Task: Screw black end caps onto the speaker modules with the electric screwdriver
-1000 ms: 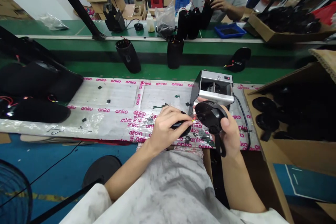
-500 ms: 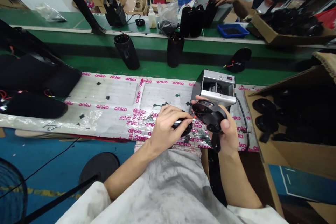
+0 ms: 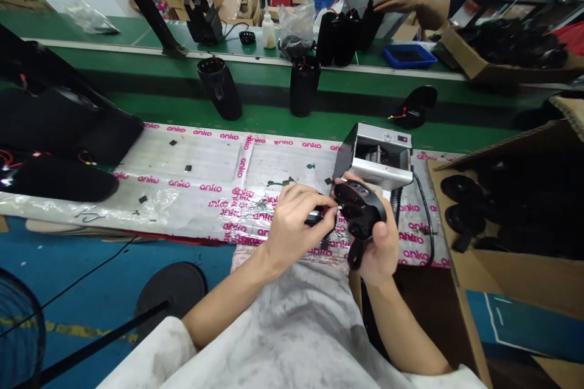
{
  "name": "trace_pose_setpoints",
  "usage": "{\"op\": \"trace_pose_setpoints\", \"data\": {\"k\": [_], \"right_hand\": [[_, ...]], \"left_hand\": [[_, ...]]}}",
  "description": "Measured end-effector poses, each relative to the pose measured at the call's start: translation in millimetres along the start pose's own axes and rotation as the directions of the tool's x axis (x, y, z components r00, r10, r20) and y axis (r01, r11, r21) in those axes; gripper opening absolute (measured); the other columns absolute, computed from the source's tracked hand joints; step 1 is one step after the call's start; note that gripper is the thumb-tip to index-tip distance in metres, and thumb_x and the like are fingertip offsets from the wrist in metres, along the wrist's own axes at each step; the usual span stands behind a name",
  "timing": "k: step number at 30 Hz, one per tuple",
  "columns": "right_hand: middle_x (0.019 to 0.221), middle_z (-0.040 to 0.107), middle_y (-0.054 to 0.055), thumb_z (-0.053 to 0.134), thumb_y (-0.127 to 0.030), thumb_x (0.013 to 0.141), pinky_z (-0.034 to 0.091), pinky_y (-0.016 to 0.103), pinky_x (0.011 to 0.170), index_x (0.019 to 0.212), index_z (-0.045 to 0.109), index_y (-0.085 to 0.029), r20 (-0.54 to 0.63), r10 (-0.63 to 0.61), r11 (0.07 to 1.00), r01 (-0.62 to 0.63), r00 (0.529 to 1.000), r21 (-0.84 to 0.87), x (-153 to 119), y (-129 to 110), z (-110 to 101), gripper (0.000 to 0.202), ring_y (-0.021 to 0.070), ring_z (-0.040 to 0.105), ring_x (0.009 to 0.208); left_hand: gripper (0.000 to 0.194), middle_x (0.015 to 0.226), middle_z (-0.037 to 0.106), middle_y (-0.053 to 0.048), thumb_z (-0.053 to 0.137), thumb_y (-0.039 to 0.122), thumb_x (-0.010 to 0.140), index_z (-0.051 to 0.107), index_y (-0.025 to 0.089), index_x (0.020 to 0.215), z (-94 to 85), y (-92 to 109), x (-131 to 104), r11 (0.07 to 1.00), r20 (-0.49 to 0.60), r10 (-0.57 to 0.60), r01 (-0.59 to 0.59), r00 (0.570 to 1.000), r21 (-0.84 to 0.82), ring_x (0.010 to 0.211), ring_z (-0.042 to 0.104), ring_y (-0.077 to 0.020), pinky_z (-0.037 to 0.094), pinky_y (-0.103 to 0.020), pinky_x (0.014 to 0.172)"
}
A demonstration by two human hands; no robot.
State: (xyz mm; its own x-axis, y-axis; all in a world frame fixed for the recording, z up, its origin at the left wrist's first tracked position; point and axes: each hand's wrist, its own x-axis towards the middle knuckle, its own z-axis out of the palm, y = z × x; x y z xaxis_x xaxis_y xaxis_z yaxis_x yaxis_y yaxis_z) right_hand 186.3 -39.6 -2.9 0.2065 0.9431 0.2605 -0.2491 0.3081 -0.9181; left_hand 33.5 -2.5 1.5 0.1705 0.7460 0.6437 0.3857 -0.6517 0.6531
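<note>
My right hand (image 3: 381,249) grips a black moulded plastic housing (image 3: 360,209) with rounded lobes, a small opening near its top and a short tab hanging below. Close on its left, my left hand (image 3: 296,216) is closed with thumb and fingertips pinched at the housing's near side. A black rounded part with a shiny edge (image 3: 314,217) shows under its curled fingers, which partly cover it. Something small and reddish shows at the pinch, too small to name. Behind the right hand stands a silver and black machine (image 3: 376,155) with an open front.
A carton (image 3: 490,261) of similar black parts stands at right. Black cylindrical housings (image 3: 305,88) stand on the green bench (image 3: 264,112). Black padded pieces (image 3: 59,179) with red wires lie at left. Across the bench, another person's hands (image 3: 401,0) work above black cylinders.
My right hand has turned the black housing and brought it slightly left, closer to my left hand. My left hand stays pinched in nearly the same place. The other person's upper hand has lifted.
</note>
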Motion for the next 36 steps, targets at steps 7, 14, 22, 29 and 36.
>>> {"op": "trace_pose_setpoints", "data": {"k": [7,14,22,29,36], "right_hand": [[0.157,0.070,0.008,0.062,-0.055,0.108,0.039,0.063,0.135,0.140,0.076,-0.031,-0.049,0.020,1.000,-0.021,0.999,-0.023,-5.7,0.2,7.5,0.042,0.0379,0.063,0.150],[0.156,0.071,0.007,0.063,-0.058,0.107,0.042,0.066,0.132,0.137,0.077,-0.033,-0.028,-0.067,0.989,0.062,0.997,-0.137,-2.9,2.7,2.3,0.042,0.0388,0.065,0.146],[0.154,0.072,0.004,0.061,-0.057,0.108,0.043,0.062,0.132,0.138,0.077,-0.035,0.066,-0.096,0.986,0.104,0.993,-0.130,2.5,-1.9,0.3,0.041,0.0365,0.066,0.145],[0.152,0.073,0.007,0.063,-0.054,0.108,0.041,0.059,0.135,0.136,0.076,-0.030,-0.070,0.070,0.997,-0.073,0.995,-0.029,-0.8,-0.6,8.5,0.039,0.0342,0.067,0.145],[0.156,0.072,0.005,0.068,-0.061,0.104,0.044,0.065,0.132,0.134,0.076,-0.033,0.029,-0.017,0.999,0.015,0.999,0.052,-0.3,14.0,2.8,0.042,0.0370,0.067,0.146]], "left_hand": [[0.008,0.095,0.084,-0.004,0.074,0.014,0.103,0.074,0.022,0.102,-7.1,-3.3,3.6,0.999,0.096,0.036,-0.034,0.995,-0.024,0.091,0.078,-0.0206,0.058,-0.039,0.093],[0.005,0.097,0.084,-0.008,0.074,0.016,0.104,0.077,0.021,0.103,-9.0,-2.3,3.0,0.993,0.093,-0.026,0.037,0.995,-0.114,0.093,0.079,-0.0219,0.064,-0.038,0.088],[0.009,0.097,0.086,-0.006,0.080,0.011,0.100,0.080,0.020,0.099,-9.5,-4.0,3.1,0.969,0.102,-0.131,0.149,0.986,-0.199,0.091,0.081,-0.0205,0.065,-0.035,0.088],[0.006,0.096,0.086,-0.005,0.079,0.017,0.102,0.081,0.022,0.100,-5.6,-4.3,1.6,0.981,0.052,-0.079,0.087,0.996,-0.174,0.092,0.080,-0.0219,0.065,-0.040,0.092],[0.013,0.095,0.085,-0.001,0.082,0.017,0.098,0.077,0.023,0.107,-9.9,-3.1,1.9,0.811,0.212,-0.416,0.467,0.884,-0.354,0.089,0.084,-0.0193,0.067,-0.030,0.087]]}}
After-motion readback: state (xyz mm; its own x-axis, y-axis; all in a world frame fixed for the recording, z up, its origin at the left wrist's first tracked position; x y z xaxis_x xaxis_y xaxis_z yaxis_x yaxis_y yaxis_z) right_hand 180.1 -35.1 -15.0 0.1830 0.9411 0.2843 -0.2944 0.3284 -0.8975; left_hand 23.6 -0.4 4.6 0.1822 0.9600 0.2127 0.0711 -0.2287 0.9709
